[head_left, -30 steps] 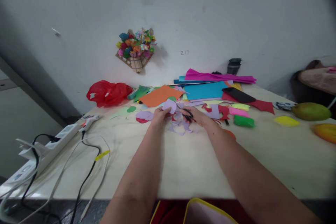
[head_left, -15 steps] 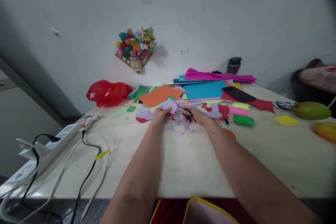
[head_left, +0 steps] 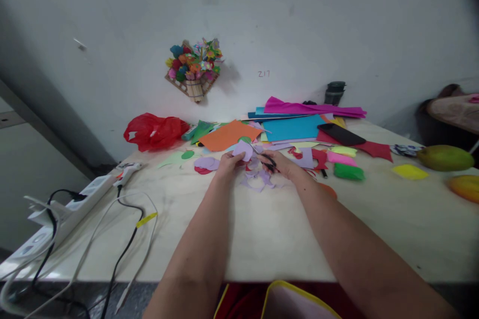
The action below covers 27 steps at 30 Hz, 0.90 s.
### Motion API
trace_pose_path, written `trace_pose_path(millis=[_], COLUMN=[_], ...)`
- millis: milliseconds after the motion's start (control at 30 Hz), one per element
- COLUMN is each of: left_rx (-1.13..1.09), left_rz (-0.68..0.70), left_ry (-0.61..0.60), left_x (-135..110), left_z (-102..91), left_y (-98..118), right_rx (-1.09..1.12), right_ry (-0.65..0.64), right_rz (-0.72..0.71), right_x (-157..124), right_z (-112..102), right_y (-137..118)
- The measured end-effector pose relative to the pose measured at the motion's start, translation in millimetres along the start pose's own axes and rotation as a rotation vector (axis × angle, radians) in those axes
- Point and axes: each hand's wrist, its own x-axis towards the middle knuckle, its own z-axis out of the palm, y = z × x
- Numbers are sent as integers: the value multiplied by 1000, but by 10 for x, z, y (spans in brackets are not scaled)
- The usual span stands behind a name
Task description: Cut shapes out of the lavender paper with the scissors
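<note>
My left hand (head_left: pixel 229 163) pinches a small piece of lilac paper (head_left: pixel 243 149) over the middle of the table. In my right hand (head_left: pixel 279 163) is a pair of black-handled scissors (head_left: pixel 268 162), its blades pointing at the right edge of that piece. Curled lilac offcuts (head_left: pixel 258 182) lie on the table just under both hands. To the left of my left hand, lilac cut rounds (head_left: pixel 207 163) overlap red cut rounds (head_left: pixel 202 171). A lilac sheet with a cut edge (head_left: pixel 305 158) and a red scrap (head_left: pixel 320 158) rest beyond my right hand.
Orange (head_left: pixel 230 135) and blue sheets (head_left: pixel 292 128) lie at the back, with a phone (head_left: pixel 340 134) to their right. A red plastic bag (head_left: pixel 155 132) sits back left. A power strip (head_left: pixel 75 212) and loose cables occupy the left side; a green mango (head_left: pixel 445 158) is at right.
The scissors' blades appear slightly more parted at the lilac piece. Both hands stay in nearly the same place, and the view has shifted very slightly.
</note>
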Motion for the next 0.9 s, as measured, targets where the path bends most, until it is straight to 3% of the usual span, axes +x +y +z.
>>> trace_pose_path(millis=[900], left_rx=[-35], left_rz=[1], left_ry=[9], left_x=[15], left_z=[-14], left_y=[-20], right_rx=[21], right_ry=[10], right_rz=[-24], right_x=[61], right_z=[-43], right_y=[94])
